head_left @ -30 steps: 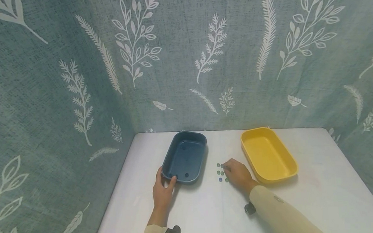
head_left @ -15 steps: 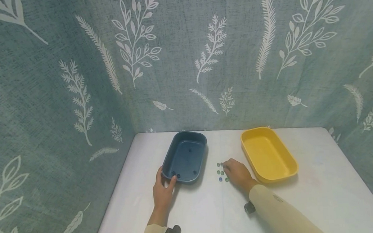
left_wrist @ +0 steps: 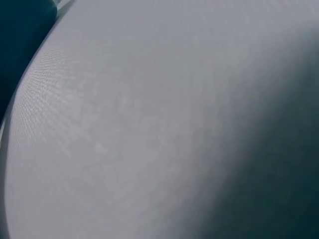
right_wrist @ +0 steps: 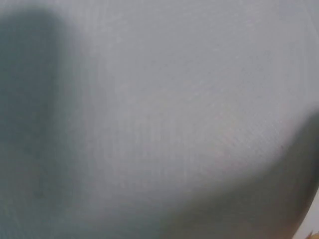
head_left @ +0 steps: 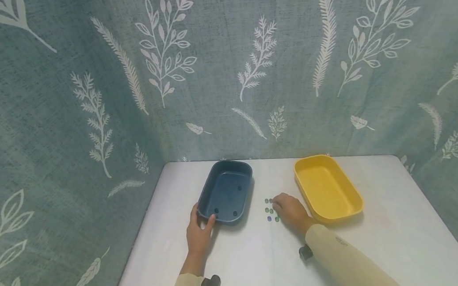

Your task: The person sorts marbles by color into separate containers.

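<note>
My left hand (head_left: 198,236) grips the near left corner of a dark blue tray (head_left: 223,162), thumb over the rim and fingers along the outer side. Inside the tray lie several small, dark, round marbles (head_left: 235,213), spread apart. On the white table, several green and blue glass marbles (head_left: 267,210) form short rows between the two trays. Beside them my right hand (head_left: 292,210) stays low, its fingers bent toward the upper marbles; its fingertips hide whether one is pinched. The left wrist view catches a bit of the blue tray (left_wrist: 22,35).
A yellow tray (head_left: 328,189) stands just right of my right hand, with no marbles visible in it. The white table (head_left: 245,266) meets a green leaf-patterned cloth (head_left: 216,73) at the back and sides. The right wrist view holds only blurred white surface and shadow.
The dark marbles have shifted about inside the blue tray, the far one moving right and toward me. Both hands keep nearly the same places; the head view has shifted slightly.
</note>
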The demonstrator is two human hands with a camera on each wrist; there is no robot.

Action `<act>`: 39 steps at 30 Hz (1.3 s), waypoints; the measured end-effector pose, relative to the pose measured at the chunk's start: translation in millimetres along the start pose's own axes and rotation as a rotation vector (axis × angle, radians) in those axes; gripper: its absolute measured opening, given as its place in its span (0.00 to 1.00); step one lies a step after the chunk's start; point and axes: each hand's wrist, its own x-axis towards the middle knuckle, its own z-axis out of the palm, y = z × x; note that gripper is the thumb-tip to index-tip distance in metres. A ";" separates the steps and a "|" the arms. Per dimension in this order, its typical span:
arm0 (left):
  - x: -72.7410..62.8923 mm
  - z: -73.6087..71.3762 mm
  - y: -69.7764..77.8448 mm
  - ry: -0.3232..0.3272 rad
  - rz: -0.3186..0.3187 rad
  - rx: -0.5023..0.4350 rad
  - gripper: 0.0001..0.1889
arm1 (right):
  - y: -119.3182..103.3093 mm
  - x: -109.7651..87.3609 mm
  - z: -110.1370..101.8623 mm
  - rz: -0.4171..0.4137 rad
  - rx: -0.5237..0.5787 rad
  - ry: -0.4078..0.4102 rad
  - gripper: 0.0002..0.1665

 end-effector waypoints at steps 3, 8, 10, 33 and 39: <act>0.2 0.2 -0.8 0.001 0.003 -0.001 0.41 | -0.4 -0.6 -0.5 -0.010 0.009 -0.007 0.17; 0.9 0.6 -1.9 0.006 0.004 -0.004 0.41 | 0.6 -1.6 -0.3 -0.034 -0.001 -0.003 0.16; 1.1 0.7 -2.1 0.008 0.005 -0.005 0.41 | 0.6 -2.2 -0.9 -0.030 0.005 -0.005 0.16; 2.3 -2.2 1.3 0.012 0.016 0.005 0.40 | -25.4 -5.4 -8.0 -0.095 0.129 0.040 0.14; 0.7 -1.3 1.6 -0.011 -0.001 0.003 0.41 | -37.6 -6.9 -0.9 -0.122 0.156 0.081 0.14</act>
